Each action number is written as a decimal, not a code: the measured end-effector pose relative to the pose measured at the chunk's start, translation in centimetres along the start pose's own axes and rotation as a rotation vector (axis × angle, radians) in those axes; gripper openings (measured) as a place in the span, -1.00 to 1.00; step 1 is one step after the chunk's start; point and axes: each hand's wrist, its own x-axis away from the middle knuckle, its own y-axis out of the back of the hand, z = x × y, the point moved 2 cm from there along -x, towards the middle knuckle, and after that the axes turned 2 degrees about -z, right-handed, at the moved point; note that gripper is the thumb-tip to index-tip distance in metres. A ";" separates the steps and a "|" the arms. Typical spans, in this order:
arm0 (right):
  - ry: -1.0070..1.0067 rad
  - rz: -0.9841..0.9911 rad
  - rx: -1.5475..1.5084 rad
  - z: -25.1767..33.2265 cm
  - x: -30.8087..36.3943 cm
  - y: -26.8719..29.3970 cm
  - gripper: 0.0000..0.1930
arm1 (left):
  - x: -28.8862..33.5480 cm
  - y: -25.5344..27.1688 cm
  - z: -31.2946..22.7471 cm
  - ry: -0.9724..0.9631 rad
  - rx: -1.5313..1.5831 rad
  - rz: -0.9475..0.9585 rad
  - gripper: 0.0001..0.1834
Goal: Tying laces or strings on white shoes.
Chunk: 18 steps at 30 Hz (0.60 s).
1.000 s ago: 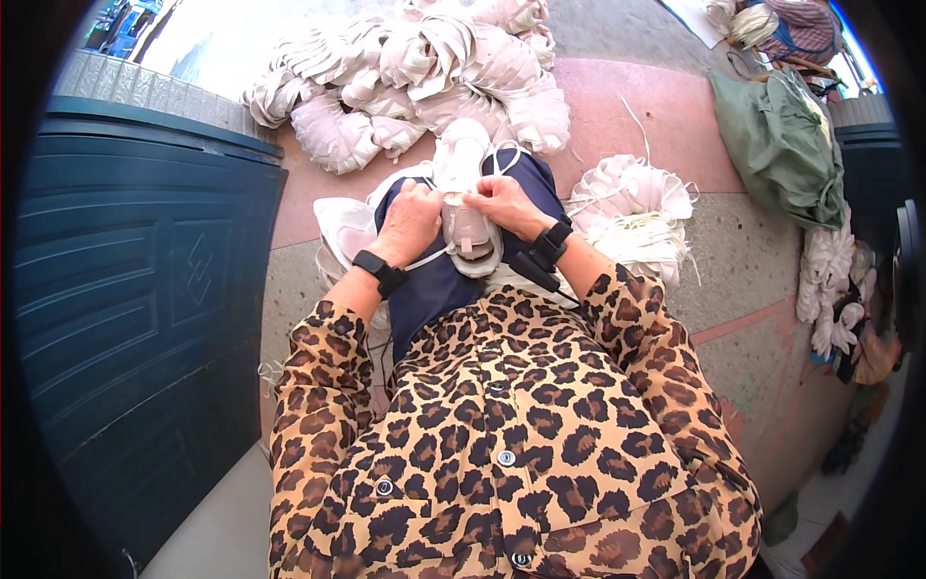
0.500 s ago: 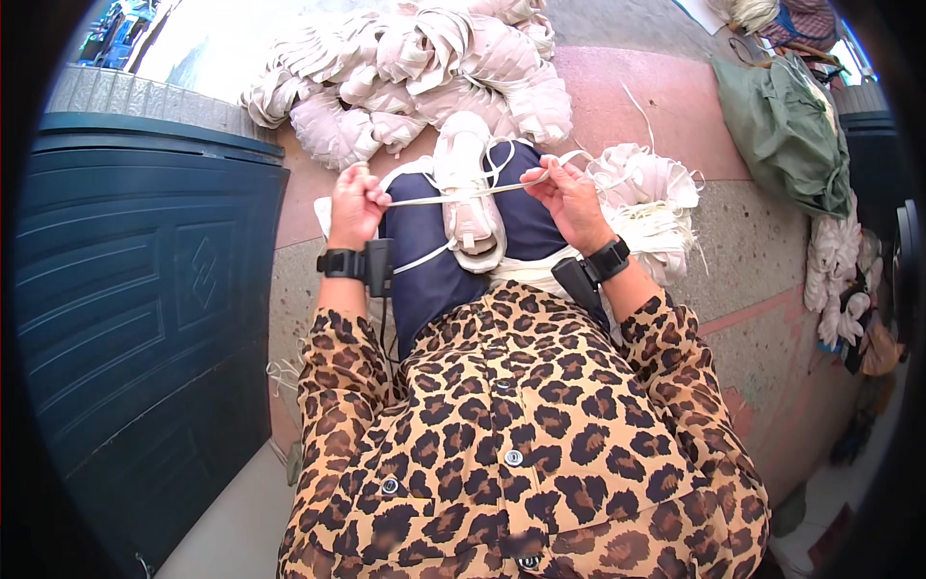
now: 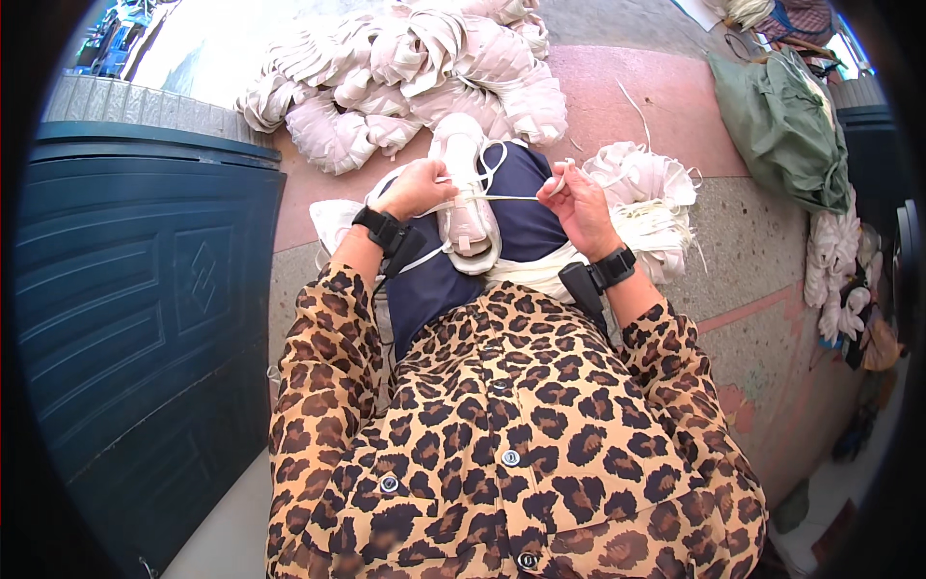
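Lacing step: lace [image 3: 502, 197] is pinched taut by left hand [image 3: 417, 186] at 9 o'clock of shoe [image 3: 466, 193] and right hand [image 3: 579, 205] at 3; threading likely needed next.

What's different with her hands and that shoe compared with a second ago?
A second ago both hands met over the white shoe. They then spread apart; now the left hand and right hand pull the white lace taut sideways. The shoe stays on the lap; the pile of shoes is unchanged.

The shoe [image 3: 465, 193] between the grips looked of matt white cloth, its lace [image 3: 502, 197] a thin woven cord. Beyond it, the floor [image 3: 666, 106] was rough, speckled stone.
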 end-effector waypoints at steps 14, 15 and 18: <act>0.358 -0.011 -0.518 11.1 5.6 17.3 -0.83 | 1.7 -0.1 1.4 0.327 0.974 0.064 -0.91; 0.364 0.020 -0.494 11.0 5.9 17.5 -0.82 | 1.7 -0.2 1.7 0.317 1.000 0.041 -0.91; 0.382 0.085 -0.499 10.8 6.4 19.6 -0.80 | 2.0 -0.6 1.9 0.347 1.039 0.074 -0.90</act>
